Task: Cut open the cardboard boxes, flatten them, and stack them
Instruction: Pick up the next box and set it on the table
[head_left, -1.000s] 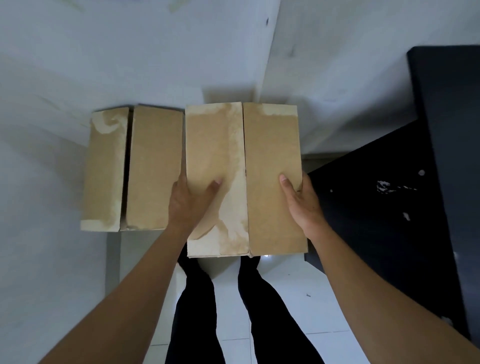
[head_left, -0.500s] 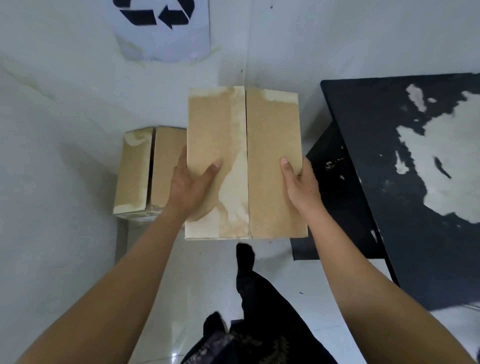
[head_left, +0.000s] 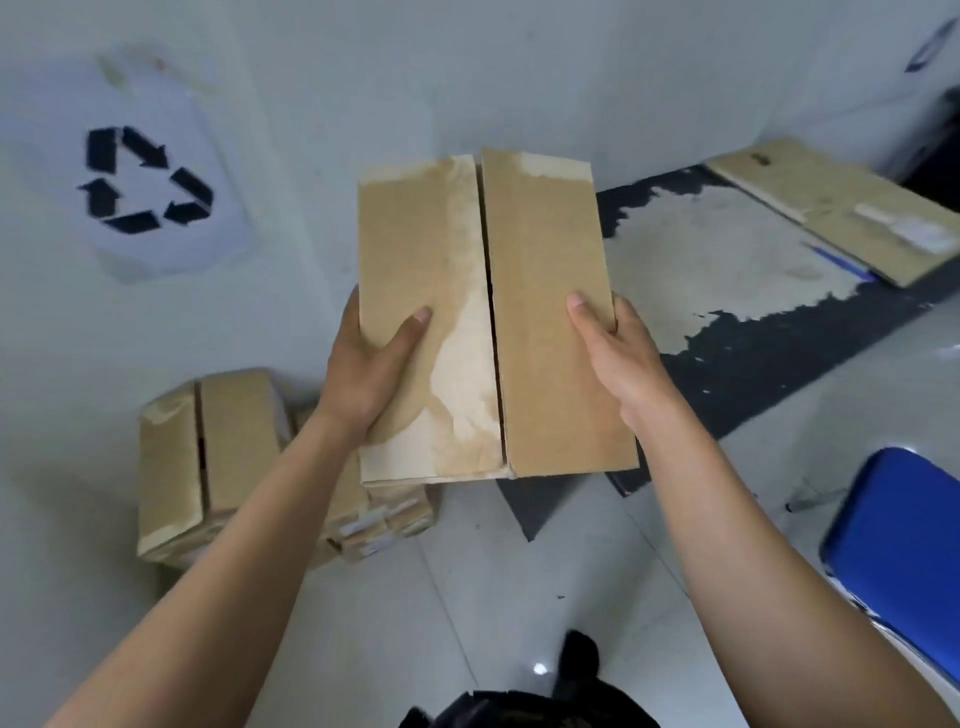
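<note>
**Box lifted off the pile, swinging toward the table**

Holding the closed cardboard box (head_left: 488, 312) up in the air, above the floor tiles and near the worn black table (head_left: 727, 364). Left hand (head_left: 363, 374) gripping the left edge, right hand (head_left: 618, 353) gripping the right. Thumbs pressing flat on the top face, remaining fingers curling underneath, out of sight.

Compared with a second ago: no longer sitting level beside the second box (head_left: 208, 457). Now raised well clear of it, leaving that one on the floor below the recycling sign (head_left: 145, 182). Turning right, bringing the table and the flattened cardboard (head_left: 831, 208) on it into view.

Reading this as pickup done, carry under way. Flaps still shut along the centre seam, so cutting, flattening and stacking all pending for this box. Probably heading to the table for the cut.
</note>
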